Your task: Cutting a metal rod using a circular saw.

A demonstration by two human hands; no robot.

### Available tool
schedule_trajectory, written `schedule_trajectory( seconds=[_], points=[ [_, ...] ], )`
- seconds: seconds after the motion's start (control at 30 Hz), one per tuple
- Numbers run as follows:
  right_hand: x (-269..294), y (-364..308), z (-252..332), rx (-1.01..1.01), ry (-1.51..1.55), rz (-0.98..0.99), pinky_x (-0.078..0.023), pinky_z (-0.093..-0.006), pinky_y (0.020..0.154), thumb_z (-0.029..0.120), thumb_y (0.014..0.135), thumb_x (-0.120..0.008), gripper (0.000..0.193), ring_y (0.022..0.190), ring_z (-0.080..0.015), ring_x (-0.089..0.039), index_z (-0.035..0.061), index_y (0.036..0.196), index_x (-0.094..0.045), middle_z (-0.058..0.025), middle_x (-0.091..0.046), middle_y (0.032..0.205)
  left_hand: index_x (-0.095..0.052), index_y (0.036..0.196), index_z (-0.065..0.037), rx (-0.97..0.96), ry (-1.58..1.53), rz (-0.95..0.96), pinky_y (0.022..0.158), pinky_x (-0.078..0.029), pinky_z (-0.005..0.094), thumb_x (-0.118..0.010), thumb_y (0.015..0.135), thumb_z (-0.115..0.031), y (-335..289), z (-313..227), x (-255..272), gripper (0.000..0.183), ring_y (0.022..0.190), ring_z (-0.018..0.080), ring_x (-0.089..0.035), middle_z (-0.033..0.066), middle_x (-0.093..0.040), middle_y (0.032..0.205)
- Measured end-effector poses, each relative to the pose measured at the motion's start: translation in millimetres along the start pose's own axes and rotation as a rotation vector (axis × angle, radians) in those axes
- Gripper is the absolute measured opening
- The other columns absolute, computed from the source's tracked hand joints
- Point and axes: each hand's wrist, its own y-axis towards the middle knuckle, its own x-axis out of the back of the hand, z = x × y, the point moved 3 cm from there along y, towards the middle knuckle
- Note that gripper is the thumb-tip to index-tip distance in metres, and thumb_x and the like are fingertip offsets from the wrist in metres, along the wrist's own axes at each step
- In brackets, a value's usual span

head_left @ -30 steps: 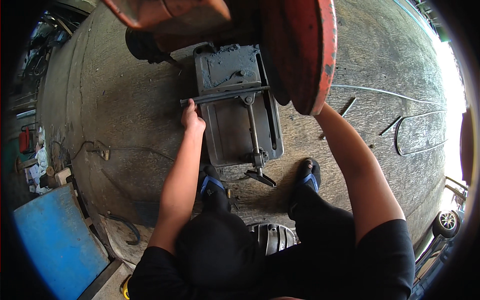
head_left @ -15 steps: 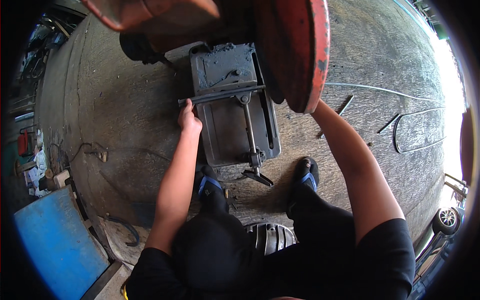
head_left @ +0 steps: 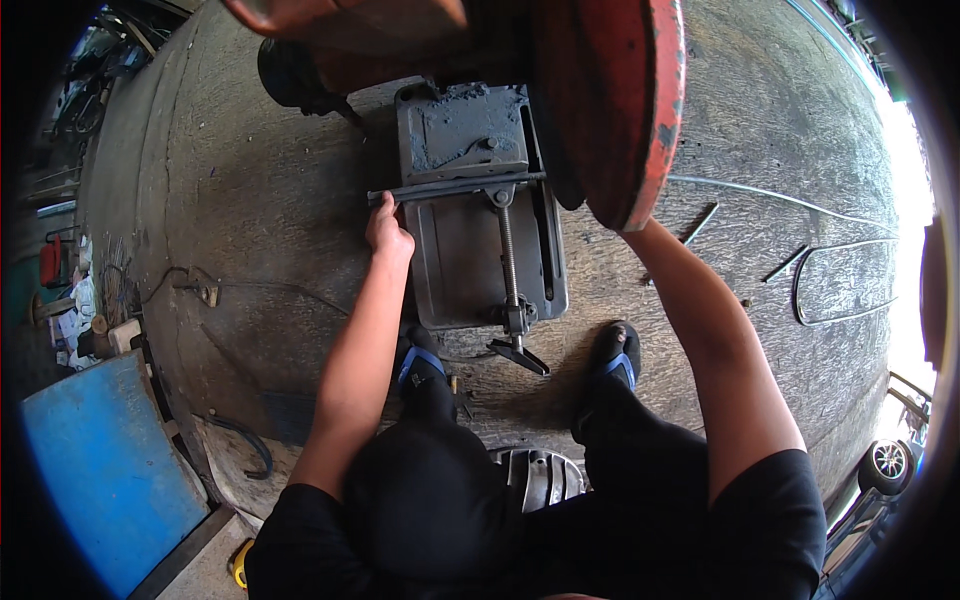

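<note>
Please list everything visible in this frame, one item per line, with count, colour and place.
Saw guard: one, red, top centre.
Vise base: one, grey, on the floor at centre.
Metal bar: one, dark, across the vise.
Screw: one, grey, along the base, handle at the near end.
Rods: a few, dark, floor right.
Wire loop: one, dark, far right.
Blue panel: one, lower left.
Wheel: one, black, right edge.
Sandals: two, black and blue, below the vise.
Left hand: on the bar's left end.
Right hand: hidden behind the guard.

left hand [head_left: 388, 228] grips metal bar [head_left: 455, 186] on vise [head_left: 480, 210].
</note>
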Motion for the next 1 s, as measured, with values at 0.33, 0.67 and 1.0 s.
schedule_trajectory(
  seconds=[0.33,0.67,1.0],
  points=[
    [-5.3,-0.3,-0.2,-0.011,-0.047,0.01,-0.053,-0.0454,0.062,0.005,0.082,-0.049,0.012,0.071,-0.0351,-0.065,0.0031,0.093,-0.054,-0.0162,-0.064,0.087,-0.061,0.091,-0.004,0.01,0.019,0.016,0.079,-0.051,0.0306,-0.063,0.092,-0.017,1.6,1.3,-2.4,0.013,0.085,0.0176,-0.062,0.0067,-0.064,0.091],
    [-12.0,-4.2,-3.8,0.016,-0.006,-0.054,-0.053,-0.0447,0.061,0.005,0.083,-0.049,0.013,0.071,-0.0345,-0.066,0.002,0.095,-0.053,-0.0168,-0.063,0.09,-0.061,0.092,-0.005,0.014,0.019,-0.002,0.077,-0.053,0.0313,-0.061,0.092,-0.016,-1.9,1.9,-2.8,0.011,0.084,0.0179,-0.063,0.0059,-0.064,0.089],
    [-38.2,-13.4,-41.0,0.01,0.31,-0.172,-0.054,-0.0433,0.063,0.004,0.082,-0.049,0.013,0.072,-0.034,-0.066,0.0012,0.094,-0.055,-0.0164,-0.063,0.089,-0.062,0.096,-0.005,0.05,-0.011,0.036,0.075,-0.052,0.0309,-0.063,0.092,-0.018,2.3,16.9,-13.2,0.013,0.082,0.0178,-0.062,0.0053,-0.064,0.089]
  ],
)
